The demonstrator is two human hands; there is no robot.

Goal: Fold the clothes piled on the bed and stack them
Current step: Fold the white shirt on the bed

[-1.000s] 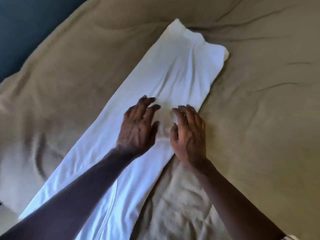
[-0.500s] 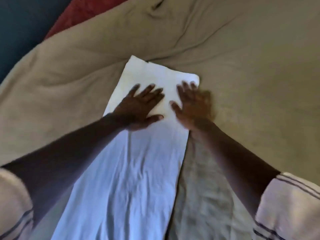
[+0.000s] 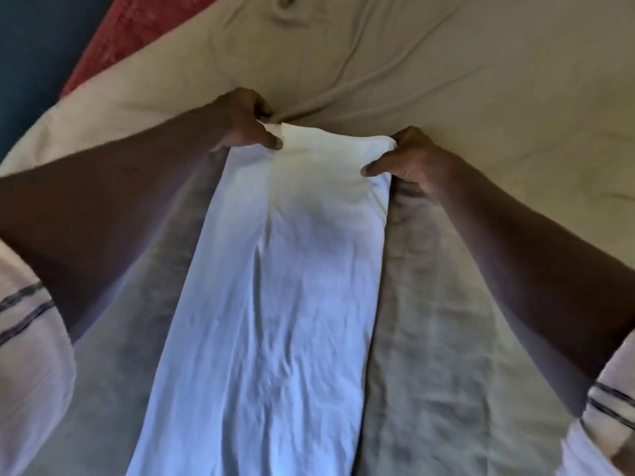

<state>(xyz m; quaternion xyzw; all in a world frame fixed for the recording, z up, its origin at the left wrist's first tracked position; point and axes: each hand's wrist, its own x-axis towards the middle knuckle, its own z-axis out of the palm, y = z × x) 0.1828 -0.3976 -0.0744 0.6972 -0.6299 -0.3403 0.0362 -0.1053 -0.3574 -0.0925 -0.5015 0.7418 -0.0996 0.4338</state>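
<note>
white garment (image 3: 275,304) far corners pinched by left hand (image 3: 240,121) and right hand (image 3: 412,156).

Tan-covered bed (image 3: 481,80) fills most of view, creased, folds bunched at top centre. red cloth (image 3: 113,39) in a strip along its upper-left edge. Dark blue surface (image 3: 31,63) past that, wall or floor unclear. Brighter at upper right, shaded toward the near edge.
</note>
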